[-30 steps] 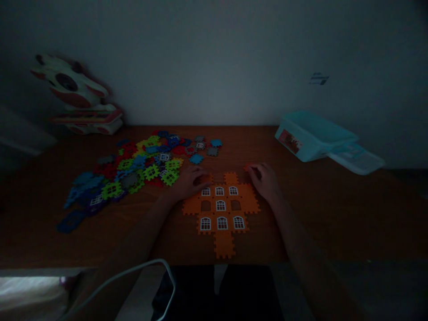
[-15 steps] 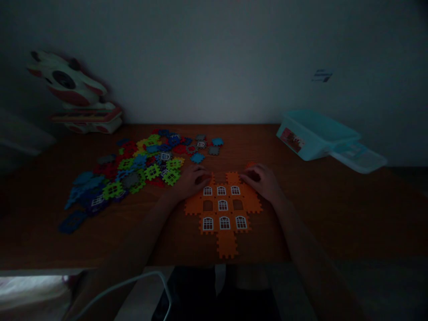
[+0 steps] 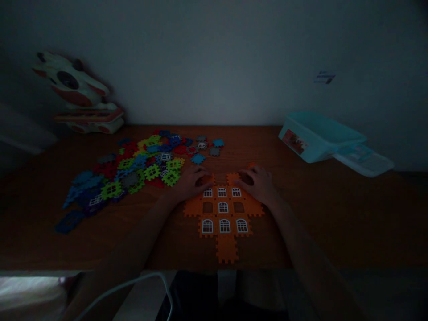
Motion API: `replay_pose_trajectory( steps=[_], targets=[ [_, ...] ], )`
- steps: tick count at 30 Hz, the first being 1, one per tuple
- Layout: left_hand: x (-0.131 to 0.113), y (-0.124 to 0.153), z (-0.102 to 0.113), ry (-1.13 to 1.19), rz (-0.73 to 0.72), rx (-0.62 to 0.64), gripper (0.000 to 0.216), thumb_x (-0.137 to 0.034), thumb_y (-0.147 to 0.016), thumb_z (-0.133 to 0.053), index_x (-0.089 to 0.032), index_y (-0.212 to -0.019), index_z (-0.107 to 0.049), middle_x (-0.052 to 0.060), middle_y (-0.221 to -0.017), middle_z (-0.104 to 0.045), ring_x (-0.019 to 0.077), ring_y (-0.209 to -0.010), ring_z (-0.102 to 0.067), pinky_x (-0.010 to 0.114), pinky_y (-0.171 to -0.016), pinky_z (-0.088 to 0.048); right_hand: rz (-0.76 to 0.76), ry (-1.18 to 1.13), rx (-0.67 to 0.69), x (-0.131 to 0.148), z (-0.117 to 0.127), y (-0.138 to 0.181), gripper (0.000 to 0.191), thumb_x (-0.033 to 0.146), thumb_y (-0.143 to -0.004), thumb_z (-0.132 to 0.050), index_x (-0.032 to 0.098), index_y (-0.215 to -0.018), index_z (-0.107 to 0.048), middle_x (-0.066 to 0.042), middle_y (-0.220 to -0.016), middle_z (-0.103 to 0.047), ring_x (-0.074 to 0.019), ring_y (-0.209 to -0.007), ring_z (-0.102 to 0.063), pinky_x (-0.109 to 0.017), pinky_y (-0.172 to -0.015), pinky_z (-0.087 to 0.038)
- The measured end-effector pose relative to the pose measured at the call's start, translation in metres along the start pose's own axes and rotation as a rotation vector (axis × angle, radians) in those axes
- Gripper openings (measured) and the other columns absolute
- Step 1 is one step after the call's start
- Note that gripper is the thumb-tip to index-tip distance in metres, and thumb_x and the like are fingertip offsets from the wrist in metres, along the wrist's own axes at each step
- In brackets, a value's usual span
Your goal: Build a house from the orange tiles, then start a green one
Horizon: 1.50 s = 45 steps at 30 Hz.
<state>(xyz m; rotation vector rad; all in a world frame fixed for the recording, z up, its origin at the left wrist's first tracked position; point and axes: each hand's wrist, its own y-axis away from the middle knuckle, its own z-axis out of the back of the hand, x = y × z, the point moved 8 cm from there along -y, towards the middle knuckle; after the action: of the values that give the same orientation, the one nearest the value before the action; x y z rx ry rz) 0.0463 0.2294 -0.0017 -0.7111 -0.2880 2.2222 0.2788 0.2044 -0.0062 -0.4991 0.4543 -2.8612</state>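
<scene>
A flat panel of joined orange tiles [image 3: 223, 217] with toothed edges lies on the table in front of me. Several of its tiles have white window inserts, and two have bare window openings. At the panel's far left corner, my left hand [image 3: 192, 183] curls its thumb and fingers onto an orange tile. My right hand [image 3: 258, 183] has its thumb and bent index finger on the tile at the far right [image 3: 231, 179]. The fingers hide parts of both tiles.
Left of the panel spreads a pile of coloured tiles [image 3: 140, 167]. A cow-shaped toy keyboard [image 3: 88, 117] stands at the back left. At the back right is a turquoise bin [image 3: 314, 138] with a pale lid [image 3: 366, 161] leaning by it. A white cable [image 3: 133, 281] hangs at the front.
Both hands have shifted slightly inward over the panel's far tiles, the right thumb further onto its tile. The view has tilted a little; the pile and bin look unchanged.
</scene>
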Motion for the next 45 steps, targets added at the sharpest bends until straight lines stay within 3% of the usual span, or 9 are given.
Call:
replay_pose_trajectory(
  steps=[3,6,11,14,18,25,29,32,45],
  targets=[
    [-0.002,0.001,0.001,0.011,-0.006,0.006,0.039,-0.053,-0.091,-0.063,-0.022,-0.113,-0.071,0.01,-0.116,-0.066,0.0265,-0.109,-0.063,0.046,-0.098,-0.051,0.032,0.0,0.003,0.004,0.003,0.001,0.046,0.065,-0.087,-0.06,0.028,-0.112,-0.072,-0.011,-0.107,-0.067,-0.0345,-0.107,-0.062,-0.059,-0.092,-0.046],
    [-0.003,0.003,0.002,0.051,-0.028,0.026,0.037,-0.051,-0.089,-0.066,-0.023,-0.113,-0.07,0.01,-0.119,-0.066,0.0265,-0.112,-0.063,0.046,-0.102,-0.05,0.158,-0.085,0.001,0.016,0.009,0.003,0.039,0.056,-0.089,-0.064,0.029,-0.115,-0.071,-0.01,-0.122,-0.067,-0.0325,-0.117,-0.061,-0.058,-0.1,-0.044],
    [-0.003,0.007,0.002,0.15,-0.079,0.113,0.041,-0.04,-0.088,-0.065,-0.023,-0.125,-0.066,0.012,-0.132,-0.063,0.0279,-0.124,-0.058,0.047,-0.109,-0.045,0.31,-0.283,0.118,0.032,0.007,0.008,0.03,0.039,-0.089,-0.064,0.03,-0.117,-0.07,-0.006,-0.13,-0.068,-0.0268,-0.121,-0.062,-0.053,-0.106,-0.046],
    [-0.004,0.007,0.004,0.157,-0.084,0.151,0.044,-0.039,-0.088,-0.065,-0.022,-0.128,-0.063,0.012,-0.133,-0.063,0.0278,-0.125,-0.058,0.048,-0.11,-0.045,0.302,-0.304,0.152,0.032,0.005,0.008,0.029,0.037,-0.09,-0.064,0.029,-0.116,-0.071,-0.008,-0.133,-0.066,-0.0259,-0.122,-0.062,-0.053,-0.107,-0.046],
    [-0.006,0.007,0.004,0.111,-0.057,0.172,0.049,-0.049,-0.084,-0.072,-0.024,-0.126,-0.066,0.011,-0.134,-0.063,0.029,-0.124,-0.059,0.05,-0.11,-0.045,0.28,-0.295,0.172,0.027,0.002,0.009,0.037,0.05,-0.085,-0.071,0.028,-0.115,-0.072,-0.009,-0.137,-0.064,-0.0276,-0.124,-0.06,-0.054,-0.108,-0.046],
    [-0.007,0.013,0.004,0.109,-0.143,0.224,0.055,-0.053,-0.076,-0.08,-0.035,-0.127,-0.068,0.007,-0.144,-0.056,0.0308,-0.131,-0.054,0.053,-0.111,-0.042,0.264,-0.293,0.209,0.022,-0.003,0.006,0.036,0.053,-0.086,-0.07,0.029,-0.112,-0.075,-0.009,-0.137,-0.063,-0.0286,-0.125,-0.06,-0.055,-0.107,-0.046],
    [-0.008,0.016,0.007,0.095,-0.14,0.252,0.075,-0.06,-0.062,-0.086,-0.035,-0.13,-0.066,0.009,-0.149,-0.051,0.0352,-0.136,-0.049,0.057,-0.112,-0.039,0.265,-0.303,0.279,0.02,-0.004,0.01,0.062,0.064,-0.069,-0.08,0.031,-0.121,-0.071,-0.008,-0.146,-0.056,-0.0336,-0.134,-0.052,-0.059,-0.111,-0.042],
    [-0.01,0.017,0.007,0.083,-0.133,0.28,0.076,-0.061,-0.064,-0.085,-0.034,-0.132,-0.065,0.009,-0.151,-0.05,0.0358,-0.138,-0.046,0.057,-0.113,-0.039,0.25,-0.296,0.317,0.019,-0.004,0.013,0.079,0.067,-0.058,-0.084,0.031,-0.126,-0.068,-0.01,-0.151,-0.051,-0.0365,-0.138,-0.047,-0.062,-0.113,-0.039],
    [-0.016,0.014,0.004,0.001,-0.118,0.335,0.062,-0.059,-0.075,-0.077,-0.031,-0.129,-0.067,0.01,-0.151,-0.049,0.0355,-0.137,-0.047,0.054,-0.112,-0.041,0.28,-0.259,0.377,0.022,-0.003,0.014,0.063,0.058,-0.073,-0.079,0.03,-0.128,-0.068,-0.008,-0.154,-0.047,-0.0347,-0.142,-0.043,-0.061,-0.116,-0.036]
  ],
)
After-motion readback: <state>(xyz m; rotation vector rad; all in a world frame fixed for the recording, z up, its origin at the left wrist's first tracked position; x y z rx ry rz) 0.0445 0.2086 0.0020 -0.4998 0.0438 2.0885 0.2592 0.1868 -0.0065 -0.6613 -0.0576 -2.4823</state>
